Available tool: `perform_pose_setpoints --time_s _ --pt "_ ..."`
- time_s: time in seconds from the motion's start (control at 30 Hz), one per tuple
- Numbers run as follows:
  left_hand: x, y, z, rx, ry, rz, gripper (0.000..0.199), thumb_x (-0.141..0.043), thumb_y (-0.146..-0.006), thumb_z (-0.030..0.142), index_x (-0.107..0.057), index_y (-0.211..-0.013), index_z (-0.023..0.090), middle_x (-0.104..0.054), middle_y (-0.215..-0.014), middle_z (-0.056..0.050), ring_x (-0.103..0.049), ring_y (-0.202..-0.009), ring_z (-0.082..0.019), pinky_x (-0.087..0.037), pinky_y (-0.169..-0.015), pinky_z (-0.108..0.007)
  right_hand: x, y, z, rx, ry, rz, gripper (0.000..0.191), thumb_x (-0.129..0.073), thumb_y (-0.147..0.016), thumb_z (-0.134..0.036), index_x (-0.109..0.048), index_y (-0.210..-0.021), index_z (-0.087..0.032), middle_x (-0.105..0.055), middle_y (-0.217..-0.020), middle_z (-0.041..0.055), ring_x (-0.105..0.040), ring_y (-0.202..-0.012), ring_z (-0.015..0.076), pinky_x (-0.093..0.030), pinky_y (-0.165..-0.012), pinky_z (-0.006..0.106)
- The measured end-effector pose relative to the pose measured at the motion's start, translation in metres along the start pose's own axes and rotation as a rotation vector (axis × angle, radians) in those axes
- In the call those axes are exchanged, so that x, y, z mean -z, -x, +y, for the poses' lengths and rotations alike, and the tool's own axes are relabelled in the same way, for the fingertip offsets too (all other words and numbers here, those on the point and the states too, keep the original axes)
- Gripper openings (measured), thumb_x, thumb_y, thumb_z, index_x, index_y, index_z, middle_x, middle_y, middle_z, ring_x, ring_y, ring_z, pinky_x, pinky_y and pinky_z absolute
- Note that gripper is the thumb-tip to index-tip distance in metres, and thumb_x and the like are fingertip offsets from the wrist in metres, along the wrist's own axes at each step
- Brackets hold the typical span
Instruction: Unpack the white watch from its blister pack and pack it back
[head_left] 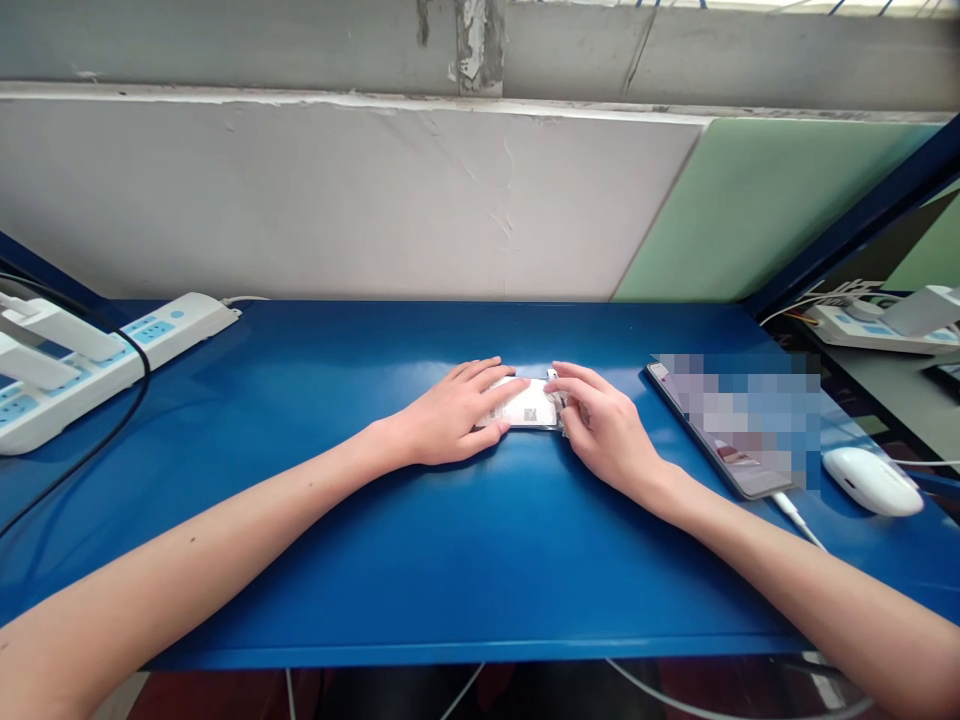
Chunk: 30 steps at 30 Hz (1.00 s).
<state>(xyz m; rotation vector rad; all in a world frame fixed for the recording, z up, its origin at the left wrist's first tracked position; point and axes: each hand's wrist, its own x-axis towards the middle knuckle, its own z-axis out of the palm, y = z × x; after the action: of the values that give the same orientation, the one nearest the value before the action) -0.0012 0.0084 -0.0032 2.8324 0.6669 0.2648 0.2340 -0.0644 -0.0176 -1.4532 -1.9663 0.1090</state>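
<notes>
A small flat white packet (534,404) with a printed square code lies on the blue tabletop, with what looks like clear plastic at its edge. My left hand (466,412) rests flat over the packet's left part, its fingers stretched out and its thumb along the near side. At the right end, my right hand (600,415) has its fingers curled in and pinches the packet's edge. Its fingertips partly cover that end. The left end of the packet is hidden beneath my left hand.
On the right lie a phone (701,440) with a white cable plugged in and a white mouse-shaped device (874,480). A white power strip (161,325) with plugged-in chargers stands at the left, a black cable (139,400) looping past it. A pale wall panel (337,200) backs the blue table (450,560).
</notes>
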Motion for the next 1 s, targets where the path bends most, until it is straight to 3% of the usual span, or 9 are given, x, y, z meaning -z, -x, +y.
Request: perform_pose_setpoints --time_s 0.1,0.27,0.37,0.47,0.53,0.7,0.83,1.0 --pt "0.0 0.001 0.0 0.022 0.046 0.057 0.054 -0.045 -0.095 0.032 -0.045 -0.147 0.017 -0.047 -0.151 -0.014 -0.036 -0.144 -0.033 -0.031 -0.118 -0.05 0.002 -0.001 0.004 0.044 0.047 0.043 0.022 -0.052 -0.087 -0.013 -0.071 -0.099 -0.016 -0.066 -0.132 0.016 -0.063 -0.12 0.031 -0.053 -0.098 0.045" --pt "0.0 0.0 0.001 0.043 0.077 0.083 0.056 -0.049 -0.088 0.025 -0.048 -0.143 0.016 -0.05 -0.148 -0.013 -0.039 -0.143 -0.032 -0.032 -0.118 -0.05 0.007 -0.006 0.014 0.179 0.081 0.047 0.014 -0.06 -0.087 -0.013 -0.074 -0.09 -0.017 -0.075 -0.108 0.0116 -0.064 -0.11 0.0298 -0.053 -0.095 0.045" --pt "-0.001 -0.001 0.003 0.072 0.061 0.071 0.056 -0.05 -0.092 0.033 -0.045 -0.144 0.014 -0.049 -0.15 -0.014 -0.038 -0.144 -0.032 -0.032 -0.119 -0.049 0.009 -0.01 0.019 0.223 0.09 0.027 0.012 -0.063 -0.088 -0.016 -0.075 -0.087 -0.018 -0.076 -0.095 0.0083 -0.066 -0.097 0.0268 -0.052 -0.096 0.046" --pt "-0.003 -0.003 0.004 0.163 0.05 0.048 0.074 -0.055 -0.092 0.051 -0.036 -0.151 0.01 -0.041 -0.155 -0.019 -0.035 -0.146 -0.034 -0.032 -0.119 -0.049 0.01 -0.011 0.021 0.239 0.097 0.013 0.013 -0.064 -0.09 -0.018 -0.076 -0.085 -0.019 -0.076 -0.088 0.0075 -0.065 -0.094 0.0265 -0.051 -0.094 0.046" --pt "-0.003 -0.004 0.005 0.196 0.047 0.032 0.081 -0.055 -0.091 0.059 -0.034 -0.152 0.01 -0.038 -0.157 -0.019 -0.034 -0.147 -0.035 -0.031 -0.119 -0.049 0.01 -0.011 0.021 0.254 0.089 0.0 0.015 -0.063 -0.09 -0.017 -0.077 -0.085 -0.018 -0.076 -0.088 0.0084 -0.064 -0.093 0.0264 -0.052 -0.09 0.044" --pt "-0.003 -0.004 0.004 0.19 0.034 0.032 0.073 -0.051 -0.095 0.06 -0.042 -0.147 0.01 -0.041 -0.156 -0.019 -0.035 -0.146 -0.033 -0.032 -0.119 -0.048 0.011 -0.01 0.022 0.237 0.029 -0.092 0.017 -0.061 -0.092 -0.017 -0.077 -0.096 -0.015 -0.074 -0.091 0.0099 -0.063 -0.084 0.0247 -0.054 -0.078 0.041" --pt "-0.004 -0.002 0.001 0.159 0.039 0.07 0.068 -0.048 -0.098 0.059 -0.044 -0.145 0.01 -0.044 -0.153 -0.019 -0.039 -0.144 -0.032 -0.034 -0.118 -0.048 0.012 -0.009 0.021 0.205 0.016 -0.143 0.024 -0.061 -0.094 -0.025 -0.074 -0.111 -0.013 -0.072 -0.104 0.0134 -0.064 -0.094 0.0274 -0.055 -0.081 0.042" --pt "-0.007 -0.001 -0.002 0.131 0.045 0.105 0.062 -0.046 -0.1 0.057 -0.045 -0.143 0.013 -0.049 -0.149 -0.018 -0.042 -0.142 -0.032 -0.037 -0.116 -0.047 0.012 -0.008 0.021 0.203 0.041 -0.167 0.031 -0.061 -0.095 -0.034 -0.072 -0.115 -0.013 -0.071 -0.108 0.015 -0.065 -0.096 0.0293 -0.055 -0.084 0.045"
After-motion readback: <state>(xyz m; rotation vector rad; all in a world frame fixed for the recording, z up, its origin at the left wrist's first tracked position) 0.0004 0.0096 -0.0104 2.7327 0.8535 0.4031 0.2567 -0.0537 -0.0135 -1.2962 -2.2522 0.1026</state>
